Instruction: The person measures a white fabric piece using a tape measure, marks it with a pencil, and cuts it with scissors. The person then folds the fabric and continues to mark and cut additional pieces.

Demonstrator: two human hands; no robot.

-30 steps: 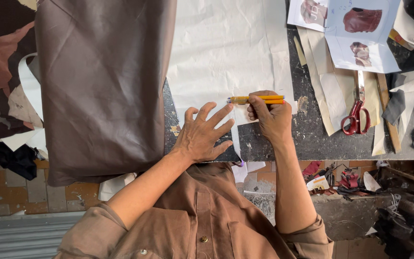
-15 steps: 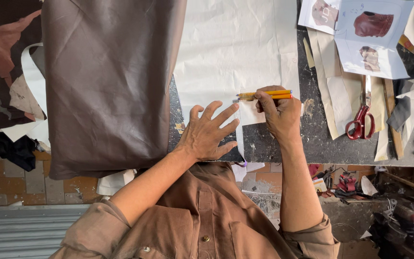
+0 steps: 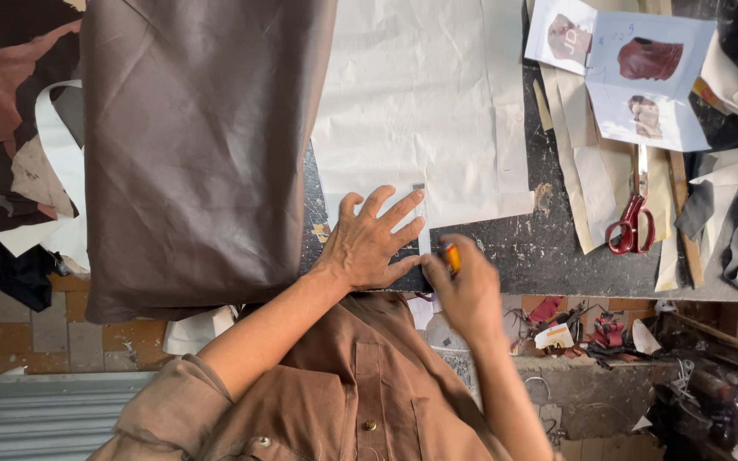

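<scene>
gripping an orange knife, the right hand is cutting at four o'clock of the left hand, whose empty palm is lying spread open, pinning the white paper flat.

Two hands on the bench: left hand and right hand. One orange knife in the right. One brown leather sheet. One large white paper sheet. One pair of red scissors. Three printed photos on overlapping sheets at the far right. Paper strips beside the scissors overlap; count unclear.
</scene>
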